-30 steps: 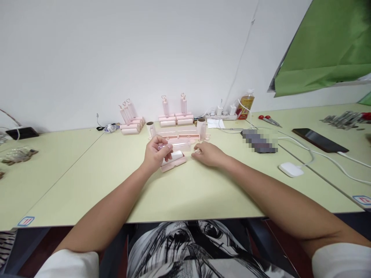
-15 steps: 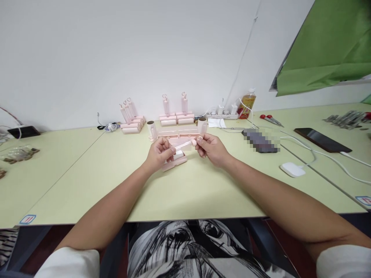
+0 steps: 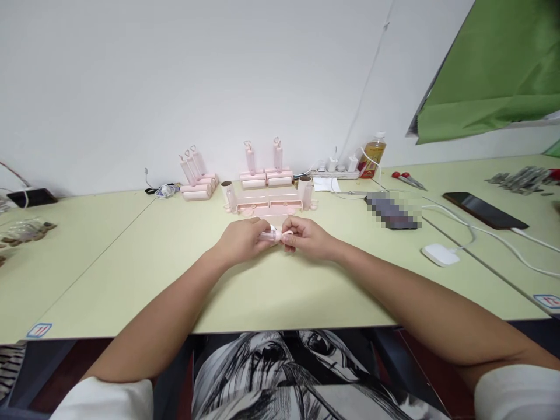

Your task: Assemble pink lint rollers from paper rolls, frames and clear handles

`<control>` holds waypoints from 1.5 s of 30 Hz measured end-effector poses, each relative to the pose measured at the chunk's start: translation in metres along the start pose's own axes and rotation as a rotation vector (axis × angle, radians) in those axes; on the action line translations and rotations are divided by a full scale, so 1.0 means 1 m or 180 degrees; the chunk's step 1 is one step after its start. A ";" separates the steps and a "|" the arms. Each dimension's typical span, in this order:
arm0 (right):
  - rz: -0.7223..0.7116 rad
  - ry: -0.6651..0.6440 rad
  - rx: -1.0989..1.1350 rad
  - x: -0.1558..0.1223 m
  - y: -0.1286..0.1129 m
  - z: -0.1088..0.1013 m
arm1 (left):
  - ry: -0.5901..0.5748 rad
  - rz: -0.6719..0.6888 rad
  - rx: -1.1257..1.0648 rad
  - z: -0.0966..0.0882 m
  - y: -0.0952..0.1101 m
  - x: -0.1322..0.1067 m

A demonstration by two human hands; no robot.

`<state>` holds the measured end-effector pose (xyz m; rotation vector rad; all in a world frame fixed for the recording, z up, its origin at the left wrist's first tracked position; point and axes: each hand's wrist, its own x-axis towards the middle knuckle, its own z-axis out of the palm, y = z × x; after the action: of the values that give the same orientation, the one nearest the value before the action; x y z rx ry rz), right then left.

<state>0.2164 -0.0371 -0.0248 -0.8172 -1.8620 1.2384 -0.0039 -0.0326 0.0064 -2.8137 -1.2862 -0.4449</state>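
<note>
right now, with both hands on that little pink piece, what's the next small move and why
Probably a firmer squeeze inward, to seat the ends: the left hand and right hand pinch the pink piece from opposite sides, fingertips nearly meeting.

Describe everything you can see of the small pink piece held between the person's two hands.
The pink piece is small, pale and rod-like, apparently glossy plastic, with a whitish stretch near its middle. It lies roughly level just above the pale green table. The left hand pinches one end and the right hand the other, and they hide both ends. Finer detail is too small to tell.
</note>
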 end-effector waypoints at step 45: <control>-0.0299 -0.0841 -0.2623 -0.008 -0.019 0.010 | -0.0730 -0.0422 0.0861 0.005 0.033 -0.003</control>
<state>0.2104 -0.0549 -0.0118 -0.9898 -2.6408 0.4971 0.0200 -0.0556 0.0041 -2.6201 -1.4524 0.0528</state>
